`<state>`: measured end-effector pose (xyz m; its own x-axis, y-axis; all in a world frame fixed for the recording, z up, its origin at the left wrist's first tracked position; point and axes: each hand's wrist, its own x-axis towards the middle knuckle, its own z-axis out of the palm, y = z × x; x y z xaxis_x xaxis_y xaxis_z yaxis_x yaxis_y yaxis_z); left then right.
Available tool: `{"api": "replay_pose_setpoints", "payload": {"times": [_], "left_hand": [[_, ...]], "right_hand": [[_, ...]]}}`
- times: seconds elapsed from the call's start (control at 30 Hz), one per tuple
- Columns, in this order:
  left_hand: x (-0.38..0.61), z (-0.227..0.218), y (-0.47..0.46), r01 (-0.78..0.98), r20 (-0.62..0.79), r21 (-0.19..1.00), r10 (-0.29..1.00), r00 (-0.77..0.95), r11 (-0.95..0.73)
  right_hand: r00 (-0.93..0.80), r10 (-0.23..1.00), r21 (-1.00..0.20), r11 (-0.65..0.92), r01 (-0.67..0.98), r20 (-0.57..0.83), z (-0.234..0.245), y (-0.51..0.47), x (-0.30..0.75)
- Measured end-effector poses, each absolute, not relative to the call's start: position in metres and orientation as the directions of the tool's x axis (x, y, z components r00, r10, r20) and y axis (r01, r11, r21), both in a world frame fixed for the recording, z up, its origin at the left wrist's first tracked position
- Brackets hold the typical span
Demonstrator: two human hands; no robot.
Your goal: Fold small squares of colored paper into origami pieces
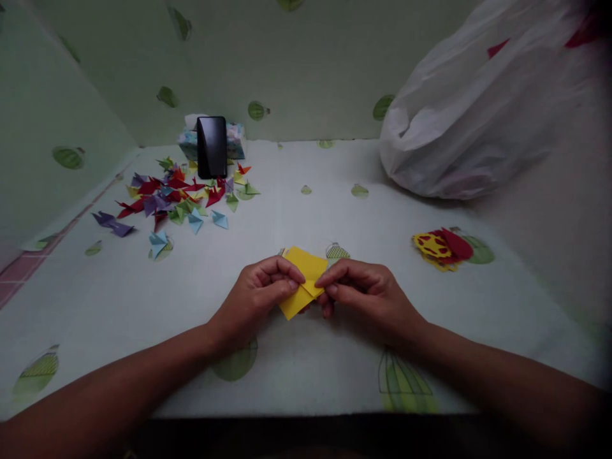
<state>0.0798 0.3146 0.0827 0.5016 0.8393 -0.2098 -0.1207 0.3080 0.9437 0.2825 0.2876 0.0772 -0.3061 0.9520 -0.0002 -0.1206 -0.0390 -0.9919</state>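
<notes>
A yellow sheet of paper (305, 261), partly folded, is held between my two hands above the middle of the table. My left hand (261, 290) pinches its left side between thumb and index finger. On the opposite side my right hand (366, 290) grips the paper the same way, its thumb and index finger close to a crease. A folded flap shows between the fingertips, and one corner points down toward me. Parts of the paper's back and some fingers behind it are hidden.
Many-coloured folded paper cranes (167, 197) lie piled at the left. Behind them a phone (211, 146) leans on a tissue pack (236, 140). Red and yellow paper cutouts (442, 247) lie at the right, below a big white plastic bag (454, 127). Walls border the table.
</notes>
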Motion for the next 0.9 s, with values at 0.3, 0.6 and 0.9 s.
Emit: {"api": "replay_pose_setpoints", "payload": {"times": [0.3, 0.6, 0.9], "left_hand": [[0.081, 0.083, 0.316, -0.129, -0.217, 0.937, 0.829, 0.515, 0.325], [0.083, 0.088, 0.315, -0.023, -0.235, 0.963, 0.877, 0.42, 0.269], [0.084, 0.092, 0.316, 0.031, -0.149, 0.989, 0.919, 0.364, 0.148]], "right_hand": [[-0.312, 0.934, -0.971, 0.215, 0.101, 0.174, 0.085, 0.286, 0.281], [-0.32, 0.922, -0.941, 0.286, 0.182, 0.218, 0.081, 0.286, 0.281], [-0.324, 0.945, -0.992, -0.083, -0.097, -0.047, 0.079, 0.29, 0.281]]}}
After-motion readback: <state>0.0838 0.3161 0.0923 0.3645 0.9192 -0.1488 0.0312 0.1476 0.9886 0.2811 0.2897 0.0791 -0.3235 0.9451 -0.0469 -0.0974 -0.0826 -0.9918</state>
